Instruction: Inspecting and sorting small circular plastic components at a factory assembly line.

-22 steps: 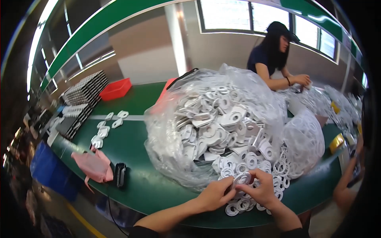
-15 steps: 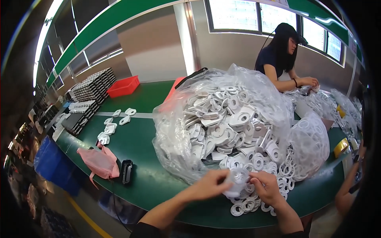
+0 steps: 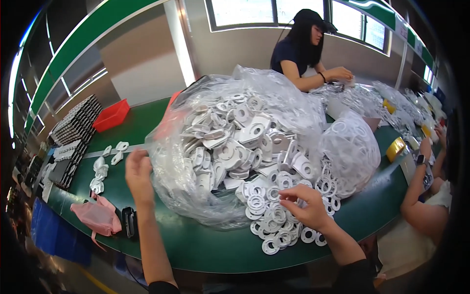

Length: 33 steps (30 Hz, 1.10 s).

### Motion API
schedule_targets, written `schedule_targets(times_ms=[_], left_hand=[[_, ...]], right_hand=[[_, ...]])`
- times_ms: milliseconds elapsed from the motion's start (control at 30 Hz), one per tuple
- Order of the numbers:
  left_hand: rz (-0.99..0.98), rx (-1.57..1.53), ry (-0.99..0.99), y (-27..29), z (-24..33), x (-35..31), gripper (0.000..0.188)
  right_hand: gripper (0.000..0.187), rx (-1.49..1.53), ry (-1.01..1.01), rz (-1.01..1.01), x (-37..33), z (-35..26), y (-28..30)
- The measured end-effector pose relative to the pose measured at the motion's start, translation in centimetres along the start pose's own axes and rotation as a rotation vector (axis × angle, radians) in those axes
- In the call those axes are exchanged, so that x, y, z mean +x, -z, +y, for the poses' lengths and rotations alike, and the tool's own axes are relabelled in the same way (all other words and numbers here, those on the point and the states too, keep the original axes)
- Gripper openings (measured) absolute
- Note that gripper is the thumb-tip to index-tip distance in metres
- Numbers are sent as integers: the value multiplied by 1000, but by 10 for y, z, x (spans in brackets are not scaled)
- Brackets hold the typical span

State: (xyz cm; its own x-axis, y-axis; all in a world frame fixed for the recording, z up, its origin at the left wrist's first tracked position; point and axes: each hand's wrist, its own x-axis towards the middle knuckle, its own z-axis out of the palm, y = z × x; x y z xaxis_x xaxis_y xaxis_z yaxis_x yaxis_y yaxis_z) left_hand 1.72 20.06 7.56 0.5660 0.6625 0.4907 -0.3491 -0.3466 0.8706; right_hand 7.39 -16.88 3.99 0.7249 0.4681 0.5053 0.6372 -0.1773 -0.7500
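Note:
My left hand (image 3: 139, 177) is raised at the left edge of the big clear plastic bag (image 3: 164, 183). Its fingers are blurred, and whatever they may hold does not show. Over the loose white rings (image 3: 274, 224), my right hand (image 3: 307, 208) hovers with thumb and forefinger a little apart and nothing visible between them. White flat parts with round holes (image 3: 254, 130) fill the bag in a heap. Rings spill in front of it across the green table (image 3: 196, 250).
More white pieces (image 3: 99, 169) lie at left, near a pink pouch (image 3: 98, 215), a black case (image 3: 129, 221), stacked trays (image 3: 76, 120) and a red bin (image 3: 111, 115). To the right are a bag of rings (image 3: 351, 154) and yellow tape (image 3: 395, 149). Co-workers sit at back and right.
My hands have parted: the left swung away leftward from the ring pile, while the right stays over it. The translucent white piece between them no longer shows. The whole view has shifted.

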Motion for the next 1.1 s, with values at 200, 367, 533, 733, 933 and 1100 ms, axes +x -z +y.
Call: schedule_targets(times_ms=[200, 367, 533, 733, 933, 1100], left_hand=[[-457, 957, -490, -89, 10, -66, 21], [-448, 1153, -593, -101, -28, -79, 19], [-240, 822, -516, -98, -18, -67, 8], [-242, -626, 334, -101, 5, -92, 20], [-836, -1109, 1373, -107, 21, -164, 56], [-1174, -1139, 1268, -107, 25, -165, 71]], right_hand=[[42, -188, 190, -368, -2, -1, 0], [43, -234, 202, -425, -9, 7, 0], [41, -126, 184, -210, -3, 0, -1], [48, -99, 266, 41, 0, -1, 3], [47, -17, 432, 68, -3, 2, -5], [48, -77, 446, -41, -6, 11, -13]])
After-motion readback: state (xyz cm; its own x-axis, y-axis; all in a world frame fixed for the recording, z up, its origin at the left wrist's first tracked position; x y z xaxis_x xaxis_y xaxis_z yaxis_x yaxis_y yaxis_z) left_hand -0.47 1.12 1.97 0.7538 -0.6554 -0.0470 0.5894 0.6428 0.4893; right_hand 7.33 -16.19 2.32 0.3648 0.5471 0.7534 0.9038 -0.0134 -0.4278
